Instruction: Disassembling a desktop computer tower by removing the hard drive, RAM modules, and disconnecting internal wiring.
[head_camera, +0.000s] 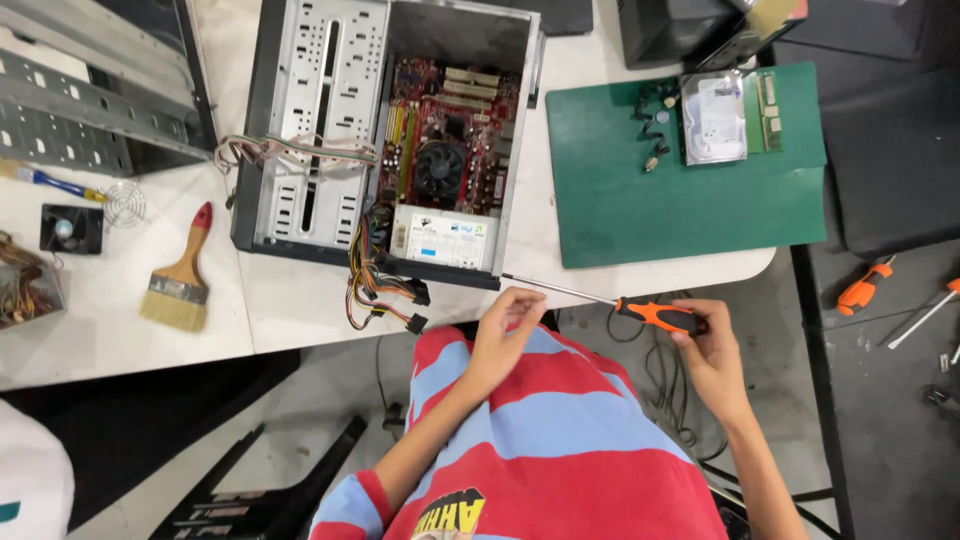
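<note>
An open desktop computer case (300, 130) lies on the white table (300, 310), showing a red motherboard (455, 130), a black cooler fan and a power supply (440, 238) with loose cables hanging over the table edge. My right hand (705, 350) grips the orange and black handle of a long screwdriver (655, 314); its shaft points left, its tip near the case's lower right corner. My left hand (505, 325) hovers just below the shaft with fingers curled, holding nothing that I can see. I wear a red and blue striped shirt.
A green mat (640, 210) holds a hard drive (713, 117), memory sticks and small parts. On the left lie a paintbrush (182, 280), a small black fan (70, 228) and a removed side panel (90, 90). Other screwdrivers (865, 287) lie on the dark surface right.
</note>
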